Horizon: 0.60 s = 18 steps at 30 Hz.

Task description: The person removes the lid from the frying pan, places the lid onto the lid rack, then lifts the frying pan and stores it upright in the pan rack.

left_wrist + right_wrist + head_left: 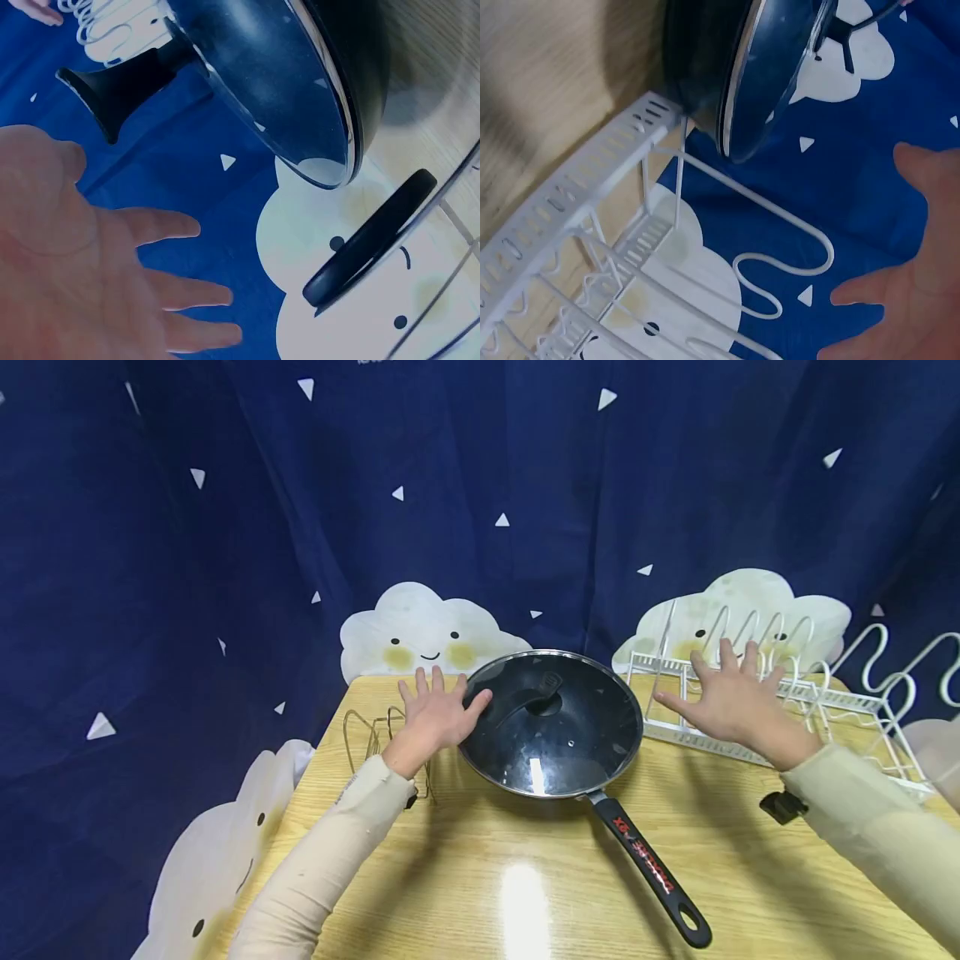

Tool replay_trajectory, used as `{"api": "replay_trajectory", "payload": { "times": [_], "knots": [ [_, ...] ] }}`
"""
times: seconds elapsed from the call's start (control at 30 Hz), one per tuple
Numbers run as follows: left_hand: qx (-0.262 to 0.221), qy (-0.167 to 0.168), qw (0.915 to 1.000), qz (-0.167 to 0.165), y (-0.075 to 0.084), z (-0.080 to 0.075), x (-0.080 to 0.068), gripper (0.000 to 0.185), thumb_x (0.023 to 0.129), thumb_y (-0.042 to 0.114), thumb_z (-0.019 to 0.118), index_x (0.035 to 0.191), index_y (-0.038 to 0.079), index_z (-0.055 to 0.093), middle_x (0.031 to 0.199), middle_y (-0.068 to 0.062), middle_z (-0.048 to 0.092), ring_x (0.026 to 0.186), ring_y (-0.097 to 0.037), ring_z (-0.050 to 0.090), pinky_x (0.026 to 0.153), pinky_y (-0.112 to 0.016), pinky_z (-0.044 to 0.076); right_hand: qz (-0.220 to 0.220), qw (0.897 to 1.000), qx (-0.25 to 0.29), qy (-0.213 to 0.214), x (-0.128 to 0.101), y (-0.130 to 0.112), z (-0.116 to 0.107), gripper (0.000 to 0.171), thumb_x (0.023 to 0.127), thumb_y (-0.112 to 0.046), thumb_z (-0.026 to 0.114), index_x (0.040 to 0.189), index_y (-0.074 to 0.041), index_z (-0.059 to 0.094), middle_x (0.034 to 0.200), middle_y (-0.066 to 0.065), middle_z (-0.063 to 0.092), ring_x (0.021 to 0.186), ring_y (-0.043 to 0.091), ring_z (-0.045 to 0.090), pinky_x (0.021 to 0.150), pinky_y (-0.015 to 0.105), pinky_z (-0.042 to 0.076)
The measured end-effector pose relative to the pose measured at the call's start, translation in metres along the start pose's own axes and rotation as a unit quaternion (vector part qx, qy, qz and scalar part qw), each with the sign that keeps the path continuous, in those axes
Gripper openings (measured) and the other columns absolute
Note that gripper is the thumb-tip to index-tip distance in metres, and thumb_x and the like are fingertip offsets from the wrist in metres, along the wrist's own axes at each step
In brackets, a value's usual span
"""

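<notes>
A black frying pan with a long black handle [652, 868] stands on the table, covered by a glass lid [577, 739] with a black knob [127, 79]. My left hand [435, 714] hovers by the lid's left edge, palm down, fingers spread, holding nothing. Over the front part of a white wire rack [697, 742], my right hand [731, 702] is held with its fingers spread too, also holding nothing. In the right wrist view that hand [922, 277] is apart from the rack's curved wires. Beneath my left hand is a thin metal wire stand [356, 735].
The wooden table [465, 877] carries everything. The pan's handle points towards me, to the front right. A dark blue curtain [450, 443] with white clouds and triangles hangs behind and to the left. A black bar [375, 240] shows by the wire stand.
</notes>
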State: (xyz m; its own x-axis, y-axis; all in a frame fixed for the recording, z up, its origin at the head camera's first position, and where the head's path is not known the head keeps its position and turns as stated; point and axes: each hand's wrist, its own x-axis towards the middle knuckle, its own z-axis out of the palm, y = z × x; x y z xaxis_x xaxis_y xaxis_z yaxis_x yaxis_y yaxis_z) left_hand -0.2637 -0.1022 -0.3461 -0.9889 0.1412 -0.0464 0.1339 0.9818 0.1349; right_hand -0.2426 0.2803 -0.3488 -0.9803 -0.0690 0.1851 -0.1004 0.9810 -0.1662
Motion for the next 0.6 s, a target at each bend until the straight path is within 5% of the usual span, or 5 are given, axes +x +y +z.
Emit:
{"api": "replay_trajectory", "payload": {
  "times": [0.13, 0.3, 0.47, 0.6],
  "knots": [
    [-0.013, 0.041, 0.9983, 0.04, 0.0, -0.001, 0.003, 0.065, 0.097, 0.057, 0.026, 0.141, 0.013, 0.044, 0.149, -0.022, 0.027, 0.137, -0.04, 0.02, 0.108, -0.054, 0.016, -0.042, 0.999, 0.005, 0.03, -0.007, -0.004, 0.005, 0.084, 0.087, -0.065, 0.047, 0.125, 0.009, 0.051, 0.134, 0.041, 0.029, 0.123, 0.061, 0.021, 0.092, 0.076, 0.012],
    [-0.059, 0.088, 0.9912, 0.079, 0.005, 0.0, 0.007, 0.05, 0.098, 0.044, 0.042, 0.126, 0.005, 0.056, 0.125, -0.016, 0.052, 0.113, -0.033, 0.049, 0.093, -0.045, 0.041, -0.082, 0.995, 0.038, 0.04, -0.02, -0.007, 0.016, 0.067, 0.091, -0.052, 0.052, 0.11, 0.011, 0.06, 0.113, 0.037, 0.05, 0.104, 0.053, 0.046, 0.084, 0.063, 0.038],
    [-0.124, 0.107, 0.9826, 0.088, 0.01, 0.005, 0.01, 0.039, 0.097, 0.041, 0.045, 0.108, 0.008, 0.062, 0.102, -0.009, 0.061, 0.093, -0.026, 0.059, 0.076, -0.042, 0.048, -0.096, 0.992, 0.085, 0.009, -0.036, -0.016, 0.026, 0.05, 0.093, -0.045, 0.054, 0.097, 0.004, 0.065, 0.091, 0.018, 0.064, 0.079, 0.032, 0.062, 0.066, 0.049, 0.048],
    [-0.167, 0.111, 0.9749, 0.096, 0.012, 0.013, 0.014, 0.034, 0.097, 0.04, 0.045, 0.096, 0.01, 0.061, 0.089, -0.006, 0.062, 0.081, -0.022, 0.059, 0.068, -0.038, 0.047, -0.102, 0.981, 0.152, -0.06, -0.047, -0.023, 0.031, 0.035, 0.096, -0.038, 0.054, 0.089, -0.006, 0.067, 0.074, 0.002, 0.063, 0.064, 0.015, 0.058, 0.057, 0.035, 0.046]
  ]
}}
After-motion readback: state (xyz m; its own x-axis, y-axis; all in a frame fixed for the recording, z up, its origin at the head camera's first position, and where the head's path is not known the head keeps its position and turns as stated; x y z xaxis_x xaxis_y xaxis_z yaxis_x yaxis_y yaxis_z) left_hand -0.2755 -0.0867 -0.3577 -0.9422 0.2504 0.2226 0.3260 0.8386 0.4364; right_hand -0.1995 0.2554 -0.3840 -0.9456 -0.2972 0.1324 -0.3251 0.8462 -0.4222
